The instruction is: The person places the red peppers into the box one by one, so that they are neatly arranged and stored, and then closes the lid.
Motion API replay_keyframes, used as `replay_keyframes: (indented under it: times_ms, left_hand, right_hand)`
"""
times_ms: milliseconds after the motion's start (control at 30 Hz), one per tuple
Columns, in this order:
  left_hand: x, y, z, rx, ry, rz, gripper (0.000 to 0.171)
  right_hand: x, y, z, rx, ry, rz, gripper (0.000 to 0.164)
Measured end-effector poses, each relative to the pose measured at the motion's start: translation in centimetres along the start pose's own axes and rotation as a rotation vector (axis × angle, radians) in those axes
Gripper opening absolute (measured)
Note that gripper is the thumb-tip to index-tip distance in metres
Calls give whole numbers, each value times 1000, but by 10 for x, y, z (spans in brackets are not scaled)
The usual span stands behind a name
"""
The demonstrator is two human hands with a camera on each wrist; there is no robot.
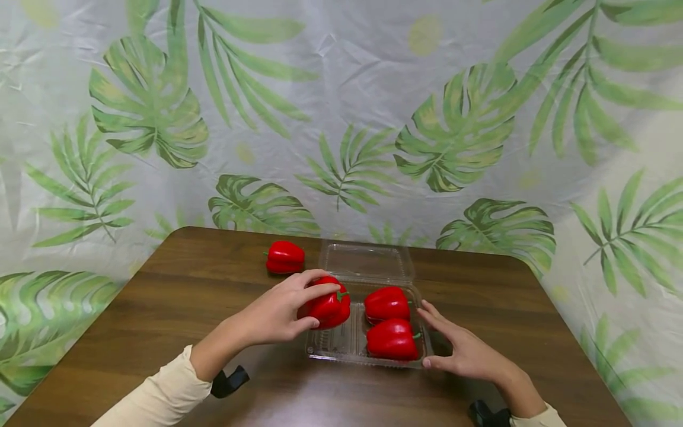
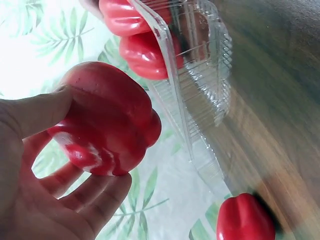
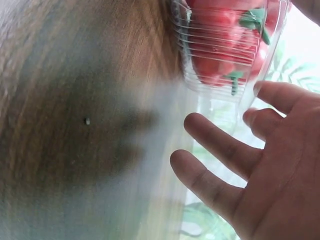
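Note:
My left hand (image 1: 288, 305) grips a red bell pepper (image 1: 329, 305) over the left half of a clear plastic clamshell container (image 1: 341, 357). In the left wrist view, thumb and fingers curl round that pepper (image 2: 107, 120), which is above the container's rim. Two more red bell peppers lie in the container's right half, a rear one (image 1: 386, 303) and a front one (image 1: 392, 340), their green stems pointing right. My right hand (image 1: 466, 350) is at the container's right side with its fingers spread and fairly straight, fingertips right at the rim, as the right wrist view also shows.
Another red bell pepper (image 1: 285, 257) lies on the wooden table (image 1: 213, 267) behind my left hand, left of the container's raised lid (image 1: 365, 261). A leaf-patterned cloth (image 1: 347, 89) hangs behind the table's far edge. Dark straps (image 1: 229, 381) sit at both wrists.

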State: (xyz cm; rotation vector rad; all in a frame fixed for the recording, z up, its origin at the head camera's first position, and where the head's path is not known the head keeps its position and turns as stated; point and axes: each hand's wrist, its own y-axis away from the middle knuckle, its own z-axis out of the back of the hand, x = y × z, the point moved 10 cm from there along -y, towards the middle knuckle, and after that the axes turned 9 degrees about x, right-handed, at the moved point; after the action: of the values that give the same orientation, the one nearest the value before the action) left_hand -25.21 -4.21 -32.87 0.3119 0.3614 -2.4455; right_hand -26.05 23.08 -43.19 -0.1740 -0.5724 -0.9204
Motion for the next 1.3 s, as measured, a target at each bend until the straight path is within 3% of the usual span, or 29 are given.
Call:
replay_keyframes:
  times_ms: [200, 467, 800, 1300]
  left_hand:
    - [4, -7, -10, 49, 0, 16, 61]
    - [-1, -30, -25, 95, -69, -42, 60]
    - [9, -51, -44, 175, -133, -49, 60]
    - [20, -62, -58, 224, -207, -60, 60]
  right_hand:
    - [0, 1, 0, 2, 3, 2, 88]
    - [0, 2, 1, 1, -10, -1, 88]
    - [0, 1, 0, -4, 12, 1, 87]
    - [3, -3, 1, 6, 20, -3, 87]
